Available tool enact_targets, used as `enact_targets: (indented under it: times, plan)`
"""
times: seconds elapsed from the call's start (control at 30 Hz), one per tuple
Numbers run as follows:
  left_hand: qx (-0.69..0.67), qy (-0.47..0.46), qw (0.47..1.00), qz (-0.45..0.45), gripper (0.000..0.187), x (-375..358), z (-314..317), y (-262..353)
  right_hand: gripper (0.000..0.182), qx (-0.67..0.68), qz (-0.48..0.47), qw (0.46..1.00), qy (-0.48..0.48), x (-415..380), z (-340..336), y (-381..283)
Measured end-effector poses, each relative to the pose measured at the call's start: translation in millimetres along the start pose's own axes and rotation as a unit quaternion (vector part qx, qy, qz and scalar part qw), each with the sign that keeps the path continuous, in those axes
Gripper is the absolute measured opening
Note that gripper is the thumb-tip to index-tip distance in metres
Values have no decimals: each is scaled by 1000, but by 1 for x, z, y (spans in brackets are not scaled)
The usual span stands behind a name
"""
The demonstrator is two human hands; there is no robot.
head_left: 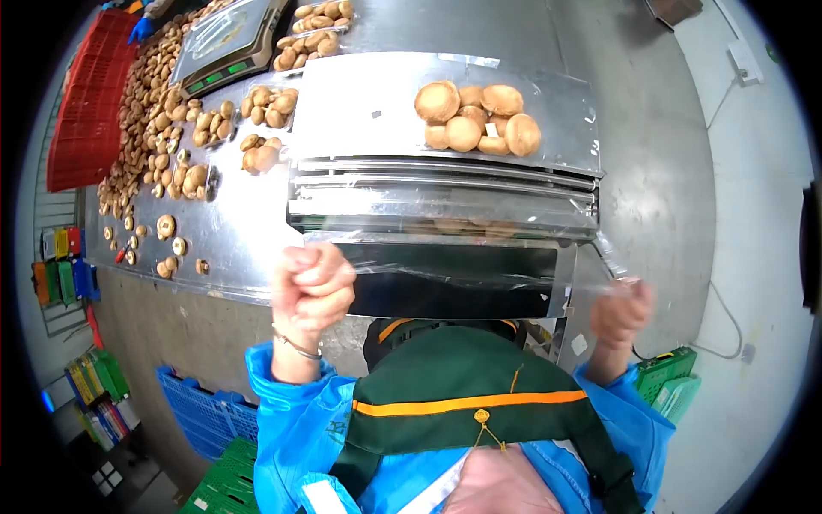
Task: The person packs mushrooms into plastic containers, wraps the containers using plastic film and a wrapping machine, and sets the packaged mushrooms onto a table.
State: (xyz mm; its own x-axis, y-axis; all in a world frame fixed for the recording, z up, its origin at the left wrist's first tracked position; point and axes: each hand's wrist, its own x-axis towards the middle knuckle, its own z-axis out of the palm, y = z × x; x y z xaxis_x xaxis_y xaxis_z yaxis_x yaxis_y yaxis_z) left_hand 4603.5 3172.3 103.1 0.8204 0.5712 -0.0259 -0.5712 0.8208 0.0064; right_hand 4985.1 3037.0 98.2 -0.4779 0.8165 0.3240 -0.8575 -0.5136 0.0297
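Note:
Clear plastic film [454,272] is stretched between my two raised hands, in front of the metal wrapping machine [368,194]. My left hand [315,287], with a bracelet at the wrist, is closed on the film's left end. My right hand [622,313] is closed on its right end and slightly blurred. Beyond the rollers, a group of brown mushrooms [463,134] rests on the machine's metal top. Below the film lies a black plate [445,295] at the machine's front.
Loose mushrooms [152,111] and several packed trays [265,104] cover the left table, beside a scale [224,43] and a red crate [90,111]. Another person's blue-gloved hand [141,31] is at the top left. Blue [205,415] and green crates [224,484] stand on the floor.

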Motion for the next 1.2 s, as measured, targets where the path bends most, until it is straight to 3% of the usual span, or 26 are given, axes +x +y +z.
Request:
enact_targets:
  times: [0.1, 0.13, 0.17, 0.2, 0.23, 0.27, 0.3, 0.33, 0.37, 0.4, 0.47, 0.53, 0.6, 0.67, 0.7, 0.8, 0.83, 0.93, 1.07, 1.1, 1.2]
  plan:
    - [198, -178, 946, 184, 38, 65, 36, 33, 21, -63, -100, 993, -20, 63, 35, -67]
    - [243, -92, 930, 258, 37, 104, 59, 40, 24, -193, -204, 960, 22, 108, 40, -86]
    - [291, 7, 902, 318, 36, 142, 83, 48, 27, -330, -294, 893, 80, 156, 37, -100]
    - [392, -171, 851, 305, 35, 181, 47, 89, 31, -458, -347, 808, 134, 197, 23, -115]
    - [558, -74, 741, 367, 43, 212, 22, 100, 29, -662, -283, 693, 35, 221, -18, -154]
    - [724, 30, 576, 378, 39, 233, 1, 102, 29, -846, -216, 407, 268, 236, -39, -148]
    - [752, 101, 573, 308, 38, 244, -7, 94, 30, -912, -90, 292, 273, 241, -79, -163]
    - [804, 87, 505, 301, 40, 256, -38, 99, 31, -981, 17, 84, 173, 238, -127, -182]
    - [779, 169, 575, 185, 39, 255, -42, 95, 32, -929, 83, 209, 293, 241, -117, -170]
    - [796, 189, 562, 124, 39, 254, -48, 93, 33, -841, 151, 329, 403, 241, -107, -154]
    - [827, 102, 532, 155, 37, 248, -61, 91, 33, -815, 172, 422, 359, 231, -108, -163]
    - [783, 85, 613, 57, 38, 230, -57, 89, 37, -771, 188, 511, 330, 209, -98, -156]
    - [717, 87, 691, -21, 41, 220, -43, 94, 46, -666, 156, 602, 412, 191, -84, -146]
    - [624, 117, 765, -103, 45, 201, -32, 93, 52, -661, 153, 601, 422, 177, -70, -124]
    - [626, 94, 763, -130, 55, 189, -11, 83, 56, -662, 148, 599, 425, 175, -63, -119]
    - [654, 98, 742, -110, 60, 174, -5, 74, 60, -597, 210, 615, 469, 173, -48, -108]
    - [674, 120, 720, -109, 63, 169, -3, 70, 59, -602, 193, 617, 469, 168, -44, -103]
    - [674, 120, 726, -63, 64, 144, 24, 52, 58, -615, 173, 630, 442, 148, -12, -83]
    - [685, 87, 710, -134, 61, 99, 65, 25, 53, -644, 68, 605, 463, 112, 25, -21]
    - [704, 93, 697, -104, 59, 83, 72, 12, 51, -649, 68, 610, 450, 94, 27, -10]
    - [674, 109, 705, -188, 57, 42, 73, -8, 49, -689, 46, 607, 394, 44, 13, 27]
